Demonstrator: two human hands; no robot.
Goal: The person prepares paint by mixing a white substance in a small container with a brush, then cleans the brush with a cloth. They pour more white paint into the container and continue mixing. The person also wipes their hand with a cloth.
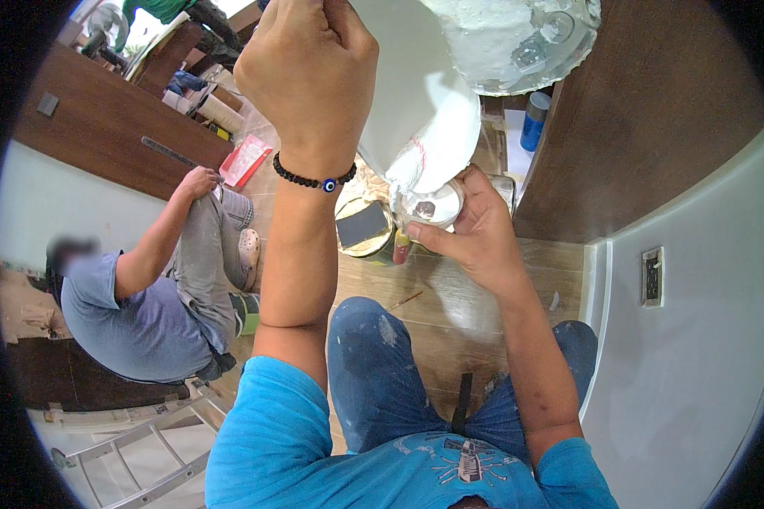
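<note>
Hiding its fingertips, the left hand (310, 81) leaves its grip impossible to tell; beyond, the right hand (482, 225) has its grip around a small clear cup (437, 204), beside a large white container (424, 93)

Moderately bright light fills the room, with a washed-out patch at the upper left and whitish glare on the wood-look floor (475, 318). The right-hand wall (696, 365) and aluminium ladder (140, 467) bow toward the fisheye's black rim. The small round cup (457, 204) is reasonably sharp; blurring covers the seated co-worker's head (73, 256).
</note>
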